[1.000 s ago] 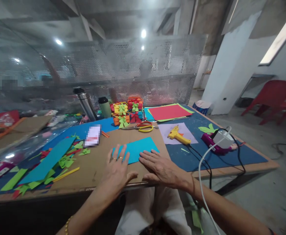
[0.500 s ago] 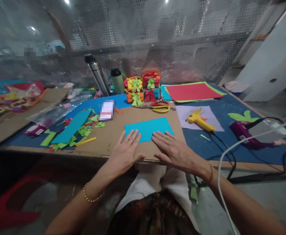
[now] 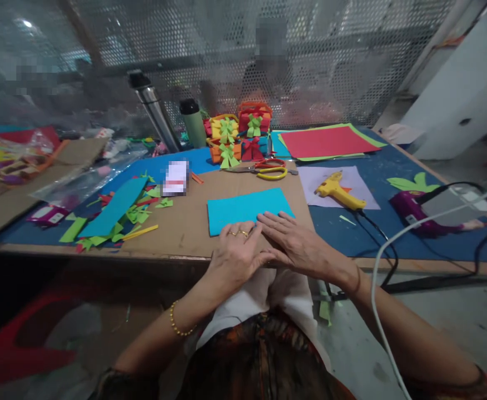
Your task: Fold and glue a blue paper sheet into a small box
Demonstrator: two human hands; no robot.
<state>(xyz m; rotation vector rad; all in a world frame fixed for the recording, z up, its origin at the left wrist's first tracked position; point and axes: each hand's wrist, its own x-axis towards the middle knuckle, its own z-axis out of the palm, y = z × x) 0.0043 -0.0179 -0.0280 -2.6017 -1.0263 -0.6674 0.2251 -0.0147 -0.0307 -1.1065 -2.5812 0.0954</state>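
Note:
A turquoise sheet (image 3: 247, 203), perhaps foam or felt, lies on a piece of brown cardboard (image 3: 185, 233) at the table's front edge. My right hand (image 3: 297, 241) rests flat on its near right part, fingers stretched out. Against its near edge is my left hand (image 3: 237, 253), with bent fingers close together and nothing visible in them. The left fingertips come close to the right hand's thumb and fingers. Behind the sheet lie scissors (image 3: 272, 172) with yellow handles, beside red-handled ones (image 3: 270, 163).
A yellow glue gun (image 3: 339, 191) lies on a lilac sheet (image 3: 364, 172). Small decorated boxes (image 3: 226, 133), a steel flask (image 3: 155, 114) and a green bottle (image 3: 194, 125) stand behind. Scraps (image 3: 132, 214) lie left. A white cable (image 3: 376, 311) hangs beside my right arm.
My left hand has slid right along the sheet's near edge towards my right hand, its fingers now more bent. My right hand stays on the sheet. The view has shifted slightly.

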